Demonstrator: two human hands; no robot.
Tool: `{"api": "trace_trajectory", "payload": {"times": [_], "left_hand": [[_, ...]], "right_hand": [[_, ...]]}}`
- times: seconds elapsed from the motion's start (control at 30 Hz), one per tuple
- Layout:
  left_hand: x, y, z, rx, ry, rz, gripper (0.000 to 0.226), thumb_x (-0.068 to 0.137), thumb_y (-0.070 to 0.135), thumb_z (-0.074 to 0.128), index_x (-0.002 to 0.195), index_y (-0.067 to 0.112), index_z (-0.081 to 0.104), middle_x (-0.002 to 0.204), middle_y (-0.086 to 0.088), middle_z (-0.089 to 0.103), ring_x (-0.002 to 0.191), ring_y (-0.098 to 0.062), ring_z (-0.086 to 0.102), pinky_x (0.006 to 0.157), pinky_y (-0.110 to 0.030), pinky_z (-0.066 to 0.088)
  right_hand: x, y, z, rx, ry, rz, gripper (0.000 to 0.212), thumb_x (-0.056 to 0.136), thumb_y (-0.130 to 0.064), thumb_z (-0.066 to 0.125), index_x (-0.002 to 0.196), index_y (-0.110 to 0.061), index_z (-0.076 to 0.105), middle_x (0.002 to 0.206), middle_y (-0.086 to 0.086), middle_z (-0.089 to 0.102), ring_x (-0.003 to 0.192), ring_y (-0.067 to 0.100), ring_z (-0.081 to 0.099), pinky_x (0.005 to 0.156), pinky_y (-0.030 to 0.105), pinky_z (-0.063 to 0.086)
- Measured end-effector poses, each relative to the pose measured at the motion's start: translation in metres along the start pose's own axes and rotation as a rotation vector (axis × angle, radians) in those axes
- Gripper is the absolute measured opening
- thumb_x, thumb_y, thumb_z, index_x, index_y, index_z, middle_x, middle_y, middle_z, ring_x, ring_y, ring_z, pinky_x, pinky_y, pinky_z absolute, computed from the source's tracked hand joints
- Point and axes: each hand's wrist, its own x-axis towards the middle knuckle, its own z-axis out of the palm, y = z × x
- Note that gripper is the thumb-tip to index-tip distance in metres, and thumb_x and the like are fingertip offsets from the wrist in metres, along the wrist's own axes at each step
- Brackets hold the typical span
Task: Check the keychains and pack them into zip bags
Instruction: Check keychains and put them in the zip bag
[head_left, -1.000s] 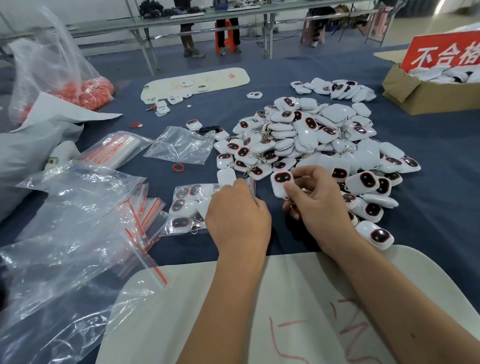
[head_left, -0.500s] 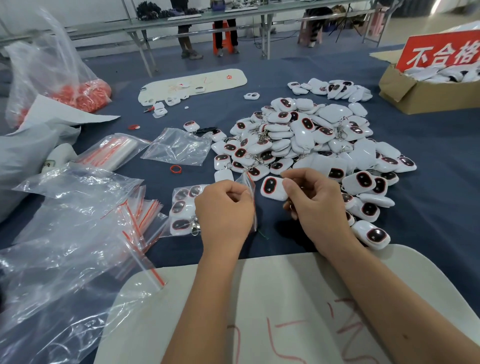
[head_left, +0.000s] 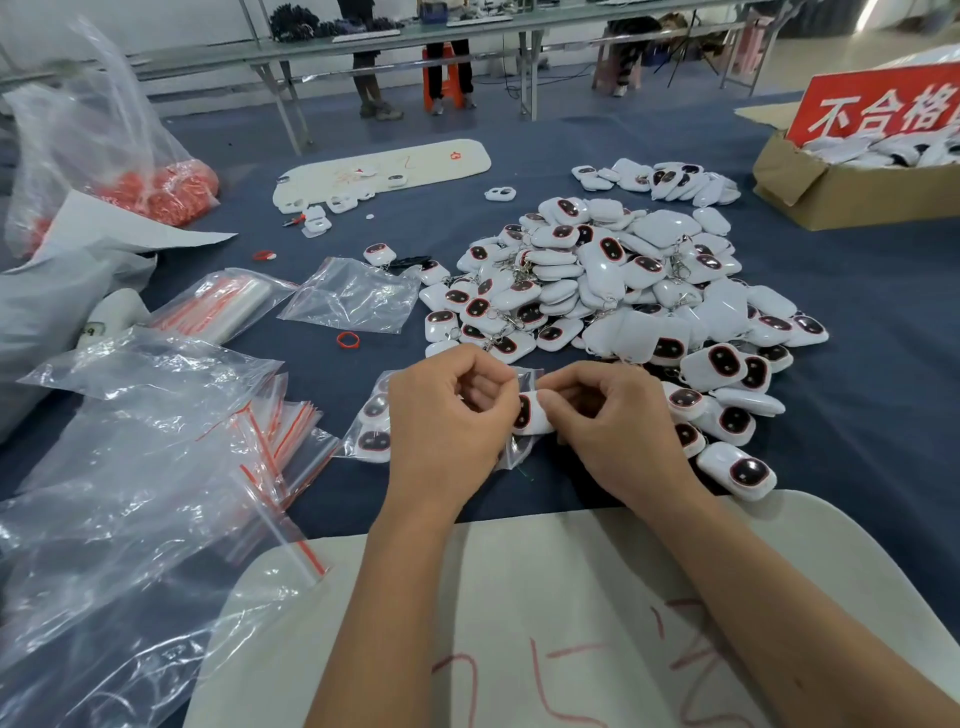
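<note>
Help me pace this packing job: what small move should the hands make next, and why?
Probably push the keychain the rest of the way into the zip bag. The left hand and right hand pinch the bag's mouth near its top edge, and the keychain sits between them, seemingly only partly inside. Already packed keychains lie beside the left hand, and the pile waits beyond.

You get bright, even overhead light: soft shadows under each hand, glare on the plastic bags (head_left: 130, 467) at left, wide-angle bending at the edges.
</note>
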Motion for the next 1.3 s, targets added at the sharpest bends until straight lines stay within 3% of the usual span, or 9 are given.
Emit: {"api": "trace_trajectory", "payload": {"times": [0.27,0.37,0.47,0.53,0.63,0.73,0.93,1.2,1.3], "left_hand": [[-0.001,0.005,0.007,0.075,0.148,0.165,0.016,0.08,0.002,0.076,0.078,0.017,0.074,0.069,0.011,0.067,0.062,-0.013,0.064,0.057,-0.017,0.05],[-0.002,0.007,0.009,0.056,0.204,0.195,0.013,0.081,0.003,0.076,0.078,0.016,0.073,0.069,0.01,0.066,0.062,-0.015,0.063,0.057,-0.019,0.051],[-0.003,0.009,0.012,0.051,0.232,0.198,0.015,0.08,0.001,0.075,0.077,0.016,0.073,0.069,0.01,0.066,0.062,-0.016,0.063,0.057,-0.022,0.051],[-0.002,0.008,0.012,0.038,0.247,0.189,0.016,0.08,0.001,0.075,0.077,0.016,0.072,0.069,0.011,0.066,0.062,-0.016,0.063,0.057,-0.02,0.05],[-0.001,0.004,0.017,0.027,0.241,0.165,0.016,0.081,0.001,0.074,0.075,0.017,0.071,0.066,0.009,0.065,0.061,-0.015,0.061,0.056,-0.017,0.047],[-0.004,0.003,0.028,0.079,0.164,0.11,0.015,0.08,0.004,0.07,0.076,0.018,0.069,0.066,0.008,0.063,0.061,-0.013,0.06,0.058,-0.023,0.05],[-0.008,-0.001,0.051,0.053,-0.052,0.087,0.012,0.084,0.008,0.067,0.082,0.02,0.069,0.069,0.009,0.063,0.06,-0.01,0.056,0.059,-0.019,0.045],[0.002,-0.019,0.039,0.19,0.024,-0.038,0.017,0.089,0.0,0.059,0.094,0.013,0.07,0.082,0.004,0.067,0.074,-0.012,0.06,0.072,-0.024,0.047],[0.004,-0.019,0.033,0.121,0.039,-0.097,0.014,0.093,0.005,0.062,0.092,0.016,0.07,0.083,0.005,0.069,0.075,-0.013,0.063,0.074,-0.029,0.052]], "right_hand": [[-0.005,-0.01,-0.001,0.317,-0.229,-0.116,0.029,0.096,0.01,0.063,0.114,-0.01,0.071,0.098,0.002,0.078,0.092,0.017,0.076,0.087,0.033,0.06],[-0.006,-0.012,0.001,0.115,-0.396,-0.176,0.033,0.096,0.009,0.053,0.109,-0.012,0.074,0.102,-0.002,0.072,0.099,0.017,0.069,0.091,0.044,0.055],[-0.004,-0.013,0.003,-0.043,-0.515,-0.145,0.035,0.097,0.006,0.053,0.115,-0.013,0.077,0.121,-0.011,0.064,0.123,0.008,0.058,0.105,0.03,0.045],[-0.005,-0.018,0.004,-0.051,-0.457,-0.186,0.036,0.092,0.011,0.053,0.108,-0.009,0.079,0.119,-0.006,0.068,0.12,0.012,0.06,0.103,0.034,0.048],[-0.01,-0.017,0.004,-0.238,0.017,-0.327,0.029,0.079,0.008,0.055,0.086,-0.007,0.077,0.087,0.002,0.074,0.094,0.024,0.063,0.085,0.042,0.051],[-0.006,-0.012,-0.007,-0.609,0.349,-0.175,0.028,0.08,0.003,0.059,0.094,-0.011,0.078,0.091,0.005,0.074,0.097,0.032,0.057,0.085,0.046,0.047],[-0.002,-0.01,-0.012,-0.876,0.085,0.021,0.035,0.094,-0.018,0.065,0.129,-0.02,0.07,0.119,0.007,0.065,0.113,0.032,0.058,0.1,0.043,0.039],[-0.005,-0.009,-0.001,-0.766,-0.145,-0.147,0.037,0.098,-0.036,0.064,0.13,-0.017,0.065,0.118,0.003,0.052,0.11,0.025,0.054,0.094,0.038,0.046],[-0.003,-0.009,-0.002,-0.709,-0.03,-0.116,0.035,0.092,-0.042,0.074,0.115,-0.016,0.069,0.113,0.002,0.048,0.091,0.025,0.059,0.077,0.037,0.045]]}}
